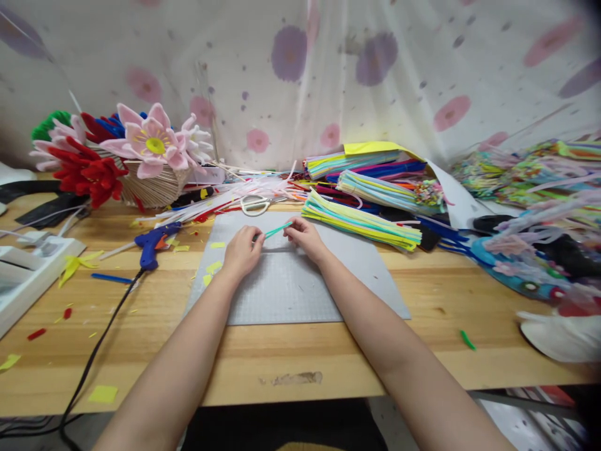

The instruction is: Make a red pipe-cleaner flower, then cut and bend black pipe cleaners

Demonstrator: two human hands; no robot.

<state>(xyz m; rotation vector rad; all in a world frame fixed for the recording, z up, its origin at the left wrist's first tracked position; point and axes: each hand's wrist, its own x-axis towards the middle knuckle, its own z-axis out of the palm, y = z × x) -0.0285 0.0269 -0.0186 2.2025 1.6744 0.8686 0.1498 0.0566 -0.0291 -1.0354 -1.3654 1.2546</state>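
Note:
Above the grey cutting mat (286,294), a teal pipe cleaner (277,231) stretches between my two hands. My left hand (243,250) pinches its left end, fingers closed. At the right end, the fingertips of my right hand (304,237) are closed on it too. The pipe cleaner looks doubled or bent near the middle, though it is too small to be sure. Just behind my right hand lies a bundle of yellow and teal pipe cleaners (361,222). White-handled scissors (255,205) rest at the mat's back edge.
A blue glue gun (153,243) lies left with its black cord (101,338) running off the front edge. Behind it stand fuzzy flowers (150,144) in a woven basket (153,181). A white power strip (35,269) is far left. More pipe cleaner bundles (375,188) fill the back right.

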